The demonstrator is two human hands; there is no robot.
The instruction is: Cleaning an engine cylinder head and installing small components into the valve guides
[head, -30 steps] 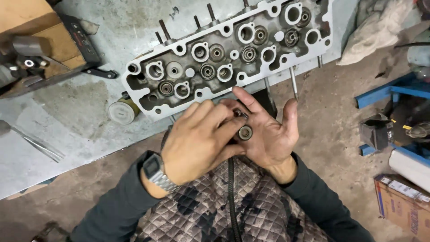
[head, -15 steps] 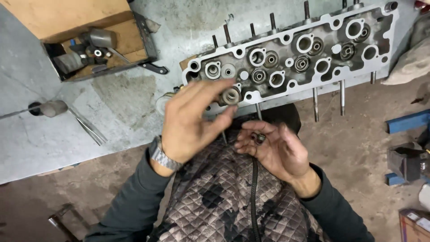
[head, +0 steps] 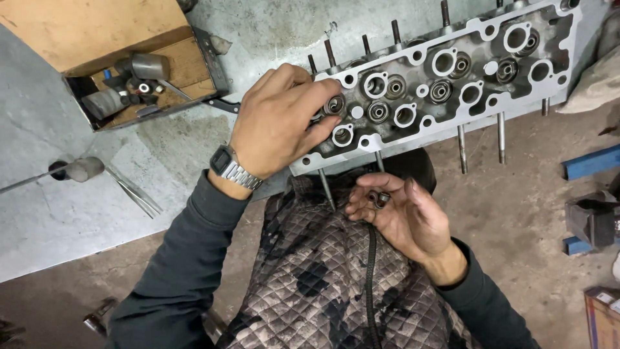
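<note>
Left hand point(head: 281, 123) grip pinching a round part point(head: 334, 105) on the cylinder head point(head: 452, 77); right hand point(head: 403, 216) cupped open (small pieces point(head: 378, 198), perhaps); toolbox point(head: 77, 39) nearby.

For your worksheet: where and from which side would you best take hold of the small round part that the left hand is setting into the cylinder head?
Probably by its outer rim, from above. The small round part sits in a bore of the cylinder head with its open face upward, so only the rim is reachable; the left hand pinches it there with fingertips.
</note>
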